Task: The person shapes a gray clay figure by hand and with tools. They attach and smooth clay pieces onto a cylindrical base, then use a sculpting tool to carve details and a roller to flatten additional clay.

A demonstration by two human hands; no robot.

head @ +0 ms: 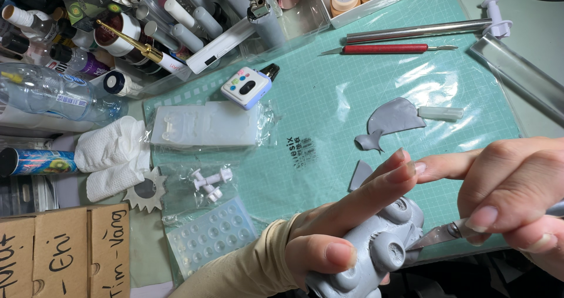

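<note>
Grey clay piece [376, 251] sits pinched in my left hand [341, 227]; my right hand [511, 192], fingers pinching a knife [437, 234], points its blade left, tip touching the clay.

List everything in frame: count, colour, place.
grey clay piece: 1, grey, bottom centre, in left hand
craft knife: 1, silver blade, in right hand, tip at the clay piece
clay scraps: about 3, grey, on the mat, right of centre
cutting mat: 1, teal, centre
red-handled tool: 1, red and metal, top of mat
metal rod: 1, silver, above the red-handled tool
clear acrylic block: 1, clear, right edge
silicone moulds: 2, translucent white, left of mat
paper towel: 1, white, left
plastic bottle: 1, clear, far left
cardboard box: 1, brown, bottom left
left hand: cream sleeve, bottom centre
right hand: right edge
</note>
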